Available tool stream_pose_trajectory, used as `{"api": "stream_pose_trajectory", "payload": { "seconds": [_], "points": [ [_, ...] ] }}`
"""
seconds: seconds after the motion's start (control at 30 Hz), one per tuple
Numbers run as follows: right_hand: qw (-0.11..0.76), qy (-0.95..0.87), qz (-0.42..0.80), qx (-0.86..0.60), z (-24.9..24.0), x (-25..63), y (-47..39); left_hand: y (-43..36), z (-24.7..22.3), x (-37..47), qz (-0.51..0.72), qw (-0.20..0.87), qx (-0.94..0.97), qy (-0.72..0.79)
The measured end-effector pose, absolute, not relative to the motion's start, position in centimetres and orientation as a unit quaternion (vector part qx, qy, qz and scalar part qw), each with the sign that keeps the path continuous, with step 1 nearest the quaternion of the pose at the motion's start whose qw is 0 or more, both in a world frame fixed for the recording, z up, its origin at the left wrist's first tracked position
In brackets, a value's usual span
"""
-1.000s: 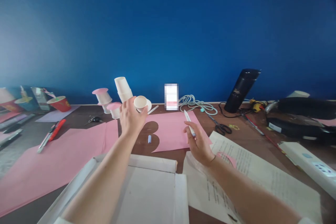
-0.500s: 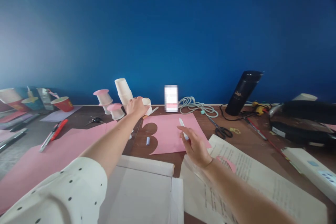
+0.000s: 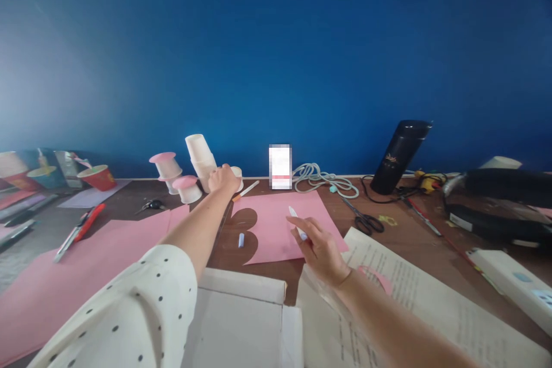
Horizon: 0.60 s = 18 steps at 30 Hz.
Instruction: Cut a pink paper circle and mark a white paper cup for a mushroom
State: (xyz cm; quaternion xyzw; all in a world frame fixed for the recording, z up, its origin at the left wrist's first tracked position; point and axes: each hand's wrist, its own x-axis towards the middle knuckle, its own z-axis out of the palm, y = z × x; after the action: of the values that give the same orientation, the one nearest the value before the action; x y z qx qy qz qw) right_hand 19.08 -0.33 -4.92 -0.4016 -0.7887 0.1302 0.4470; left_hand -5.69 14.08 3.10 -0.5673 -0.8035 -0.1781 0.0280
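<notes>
My left hand (image 3: 225, 177) reaches to the back of the table, its fingers closed at a short white paper cup (image 3: 236, 172) that the hand partly hides. Just left of it leans a stack of white paper cups (image 3: 200, 155). My right hand (image 3: 321, 247) grips a white marker (image 3: 293, 213), tilted above a pink paper sheet (image 3: 276, 224). Two rounded cutouts mark that sheet's left edge, with a small lilac cap (image 3: 241, 240) lying in the lower one. An orange-and-white pen (image 3: 246, 191) rests behind the sheet. Pink discs (image 3: 186, 181) top short white cups nearby.
A blurred white phone-like screen (image 3: 280, 167) stands against the blue wall. To its right are a coiled cable (image 3: 321, 178), black scissors (image 3: 367, 222) and a black flask (image 3: 399, 155). Printed sheets (image 3: 409, 264) and a white box (image 3: 241, 322) lie in front; a red cutter (image 3: 88, 223) is left.
My left hand and the short cup have shifted slightly left, away from the orange-and-white pen. My right hand still holds the marker over the pink sheet. The view has tilted a little.
</notes>
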Motion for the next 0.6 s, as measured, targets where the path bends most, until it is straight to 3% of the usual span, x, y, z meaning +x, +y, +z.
{"api": "stream_pose_trajectory", "payload": {
  "seconds": [0.27, 0.37, 0.43, 0.53, 0.6],
  "points": [
    [0.446, -0.789, 0.127, -0.403, -5.1, 19.1, -0.2, 13.2, 2.3, -5.3, -0.195, 0.058, -0.566, -0.799],
    [0.446, -0.791, 0.123, -0.399, -5.3, 19.1, -0.1, 11.4, 3.4, -4.0, -0.269, 0.101, -0.607, -0.741],
    [0.448, -0.793, 0.121, -0.395, -5.3, 19.2, -0.2, 9.2, 4.8, -2.8, -0.348, 0.066, -0.612, -0.708],
    [0.448, -0.795, 0.125, -0.39, -5.2, 19.4, -0.4, 4.9, 6.9, -1.7, -0.505, -0.077, -0.587, -0.628],
    [0.45, -0.795, 0.129, -0.385, -5.0, 19.5, -0.6, 2.0, 7.3, -1.7, -0.537, -0.148, -0.612, -0.562]
  ]
}}
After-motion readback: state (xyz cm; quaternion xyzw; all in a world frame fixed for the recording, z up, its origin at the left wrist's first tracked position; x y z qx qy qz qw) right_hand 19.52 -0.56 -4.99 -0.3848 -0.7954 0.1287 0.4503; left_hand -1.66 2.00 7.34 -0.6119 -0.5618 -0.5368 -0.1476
